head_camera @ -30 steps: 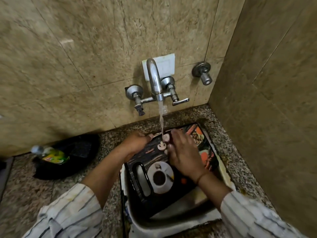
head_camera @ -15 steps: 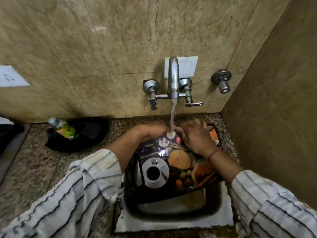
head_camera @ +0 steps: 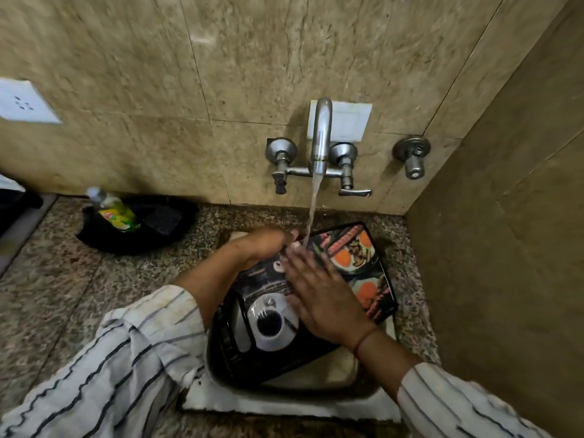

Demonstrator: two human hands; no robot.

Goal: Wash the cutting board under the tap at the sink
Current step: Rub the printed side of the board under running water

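A dark cutting board (head_camera: 363, 270) printed with a coffee cup and food pictures lies tilted across the small steel sink (head_camera: 284, 390). Water runs from the wall tap (head_camera: 320, 137) onto the board's far edge. My left hand (head_camera: 265, 245) grips that far left edge, fingers curled over it. Flat on the printed face, fingers spread, lies my right hand (head_camera: 319, 295), its fingertips reaching up to the stream. Both hands cover the middle of the board.
A green dish-soap bottle (head_camera: 115, 211) lies in a black tray (head_camera: 136, 229) on the speckled granite counter (head_camera: 63, 289) left of the sink. A second valve (head_camera: 412, 156) juts from the wall at right. A tiled side wall (head_camera: 505, 248) closes in the right side.
My right hand has slid from the board's far edge down over its middle. The board has turned, showing its orange food pictures at the far right. The view has shifted left.
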